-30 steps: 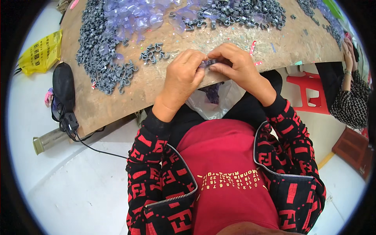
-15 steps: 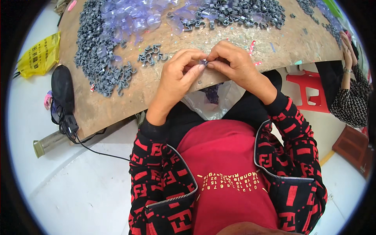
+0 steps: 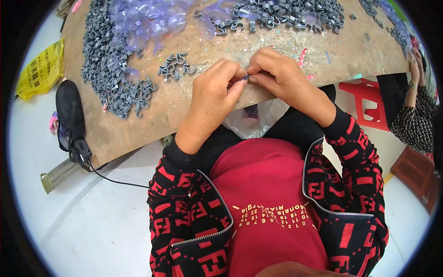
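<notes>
My left hand (image 3: 210,92) and my right hand (image 3: 284,78) meet over the near edge of the wooden table. Both are closed, thumb against fingers, on one small dark piece with a bluish tint (image 3: 246,77). Fingertips cover most of it, so its exact kind is hidden. To the left of my left hand lies a small cluster of grey plastic clips (image 3: 175,66). Farther off are heaped grey clips (image 3: 295,16) and clear purple suction cups (image 3: 152,18). Below my hands a clear plastic bag (image 3: 258,124) hangs at the table edge with something dark purple inside.
The table (image 3: 120,131) has scraps on it, including a red dotted strip (image 3: 302,57). A black pouch (image 3: 70,108) with cables hangs at its left edge, near a yellow bag (image 3: 40,71). At right stand a red stool (image 3: 369,104) and another person's arm (image 3: 410,92).
Both hands keep their pinch on the small piece. My left hand has tilted in and its fingertips now hide more of the piece. The whole view has shifted slightly.
</notes>
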